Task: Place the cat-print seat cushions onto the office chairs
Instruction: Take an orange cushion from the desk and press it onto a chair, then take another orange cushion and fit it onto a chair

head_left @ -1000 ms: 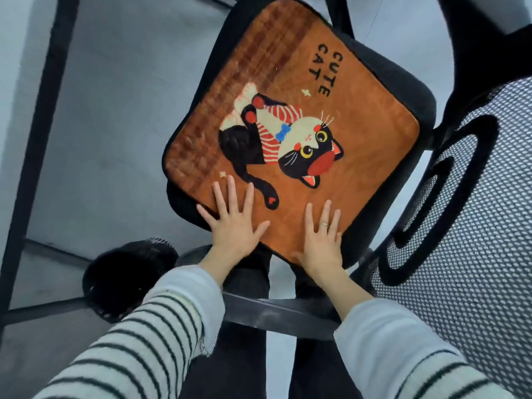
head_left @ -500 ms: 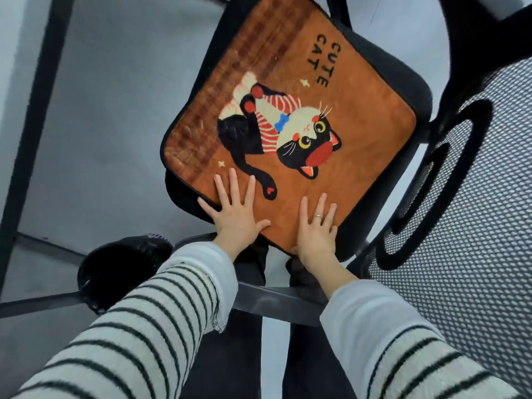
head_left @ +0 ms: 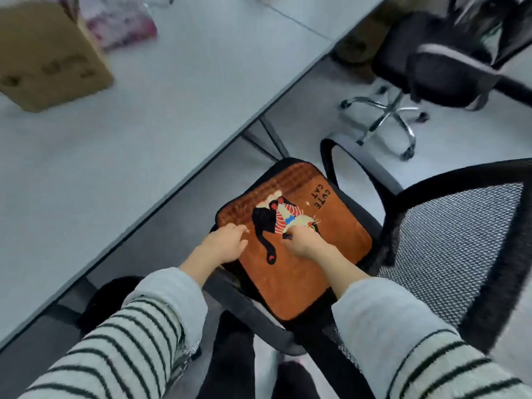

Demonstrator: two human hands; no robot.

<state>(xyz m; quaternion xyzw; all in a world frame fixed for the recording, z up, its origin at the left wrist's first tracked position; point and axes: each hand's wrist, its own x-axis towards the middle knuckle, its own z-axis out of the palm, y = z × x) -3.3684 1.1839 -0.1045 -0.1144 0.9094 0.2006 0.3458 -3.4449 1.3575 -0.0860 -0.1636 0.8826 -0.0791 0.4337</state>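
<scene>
An orange cat-print seat cushion (head_left: 302, 269) with the words CUTE CAT lies flat on the seat of a black office chair (head_left: 460, 240) with a mesh back. Both my hands hover over its near half. My left hand (head_left: 223, 244) is by the cushion's left edge, fingers loosely bent and holding nothing. My right hand (head_left: 306, 243) is over the cat's head; its fingers curl downward and are blurred. A second black office chair (head_left: 437, 70) stands at the far right with no cushion visible on it.
A grey desk (head_left: 144, 125) fills the left, its edge close to the chair. On it sit a cardboard box (head_left: 49, 56) and a pink package (head_left: 123, 24). A black bin (head_left: 112, 298) stands under the desk. The chair's near armrest (head_left: 247, 309) crosses below my wrists.
My head has lifted, so the desk and second chair came into view. Both hands, flat on the cushion's near edge before, have slid toward its middle with fingers now bent.
</scene>
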